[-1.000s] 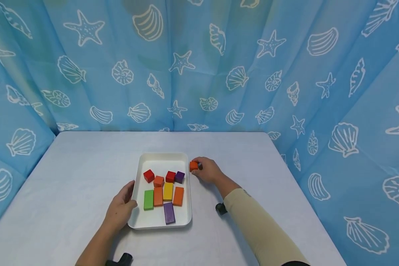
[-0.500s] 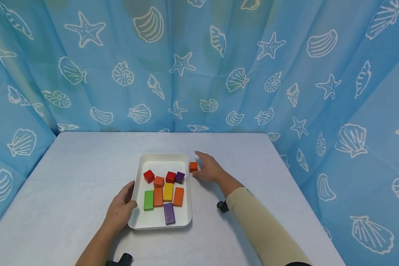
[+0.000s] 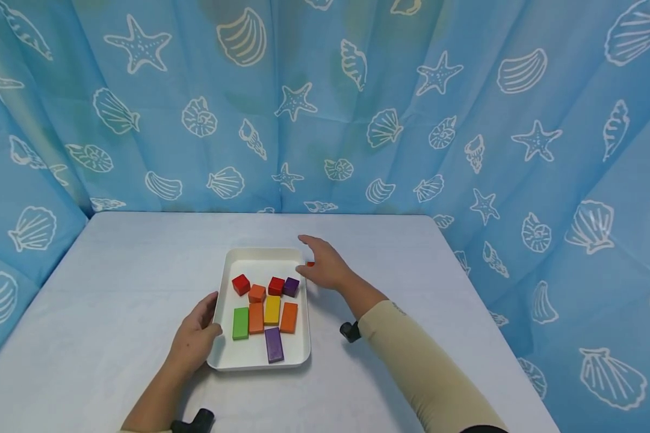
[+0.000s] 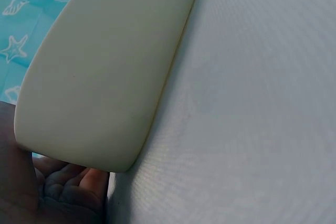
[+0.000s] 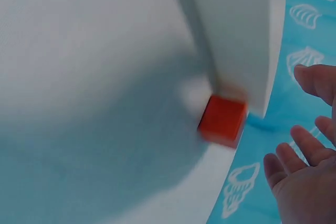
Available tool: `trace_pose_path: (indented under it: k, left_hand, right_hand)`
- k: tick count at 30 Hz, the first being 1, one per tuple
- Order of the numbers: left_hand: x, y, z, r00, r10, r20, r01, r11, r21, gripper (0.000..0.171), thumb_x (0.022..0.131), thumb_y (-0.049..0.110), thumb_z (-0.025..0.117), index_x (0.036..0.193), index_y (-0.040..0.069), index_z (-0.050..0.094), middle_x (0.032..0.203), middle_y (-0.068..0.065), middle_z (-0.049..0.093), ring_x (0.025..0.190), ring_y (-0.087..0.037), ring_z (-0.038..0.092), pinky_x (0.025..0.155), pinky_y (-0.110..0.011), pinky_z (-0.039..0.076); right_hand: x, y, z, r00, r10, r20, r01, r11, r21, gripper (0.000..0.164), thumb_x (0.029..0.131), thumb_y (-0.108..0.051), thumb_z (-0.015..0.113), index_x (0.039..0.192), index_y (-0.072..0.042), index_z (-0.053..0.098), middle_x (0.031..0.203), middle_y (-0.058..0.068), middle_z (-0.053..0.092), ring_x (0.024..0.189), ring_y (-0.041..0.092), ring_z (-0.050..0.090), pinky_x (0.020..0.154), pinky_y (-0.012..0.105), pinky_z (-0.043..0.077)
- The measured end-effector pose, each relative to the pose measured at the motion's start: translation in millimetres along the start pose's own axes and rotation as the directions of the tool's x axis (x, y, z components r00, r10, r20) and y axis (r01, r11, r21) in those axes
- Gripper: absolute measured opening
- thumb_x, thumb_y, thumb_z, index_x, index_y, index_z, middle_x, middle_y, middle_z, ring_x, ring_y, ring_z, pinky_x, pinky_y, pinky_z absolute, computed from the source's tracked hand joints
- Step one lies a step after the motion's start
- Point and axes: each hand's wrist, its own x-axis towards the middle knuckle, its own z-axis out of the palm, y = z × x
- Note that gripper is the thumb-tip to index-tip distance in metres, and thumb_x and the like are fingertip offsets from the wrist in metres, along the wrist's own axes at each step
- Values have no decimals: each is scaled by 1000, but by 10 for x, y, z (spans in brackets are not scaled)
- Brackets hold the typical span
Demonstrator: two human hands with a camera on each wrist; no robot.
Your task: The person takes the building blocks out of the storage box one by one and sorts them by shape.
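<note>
A white tray [image 3: 257, 368] lies on the table with coloured blocks in it. My left hand [image 3: 192, 337] grips its left edge, thumb over the rim; the left wrist view shows the tray wall [image 4: 105, 77] with curled fingers beside it. My right hand [image 3: 325, 264] hovers at the tray's upper right corner, thumb and fingers spread, holding nothing. An orange cube [image 5: 223, 119] sits on the table against the tray's outer right wall. In the head view the right hand hides most of that cube.
Inside the tray are red cubes [image 3: 241, 284], a purple cube [image 3: 290, 287], an orange cube [image 3: 257, 293], and green [image 3: 241, 323], yellow [image 3: 272, 310], orange [image 3: 289, 317] and purple [image 3: 274, 344] oblong blocks. A blue shell-print curtain [image 3: 325, 120] surrounds the white table [image 3: 141, 270].
My right hand has let go of the orange cube beside the tray, spread its fingers and moved up and left over the tray's corner. The left hand has stayed on the tray.
</note>
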Motion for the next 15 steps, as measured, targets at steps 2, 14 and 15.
trace_pose_path:
  k: [2,14,15]
  left_hand:
    - [-6,-15,-12,1000,1,-2,-1,1000,-5,78,96,0,52,169,1,22,173,-21,27,159,-40,25,126,-55,25]
    - [8,-36,-29,1000,27,-8,-27,999,-30,76,96,0,51,168,1,26,172,-20,29,159,-38,26,127,-53,25]
    - [11,-40,-29,1000,29,-6,-29,999,-33,76,96,0,51,168,1,26,172,-19,29,159,-38,26,127,-53,25]
  right_hand:
    - [28,-96,55,1000,-10,0,10,1000,19,76,98,-22,78,164,-20,42,165,6,45,151,28,42,118,51,43]
    - [192,-682,355,997,-64,41,56,985,166,63,102,-20,73,159,-16,48,151,4,59,136,25,58,108,38,55]
    - [201,-713,385,997,-68,49,59,984,170,62,102,-20,73,159,-15,49,151,3,59,135,25,58,108,38,54]
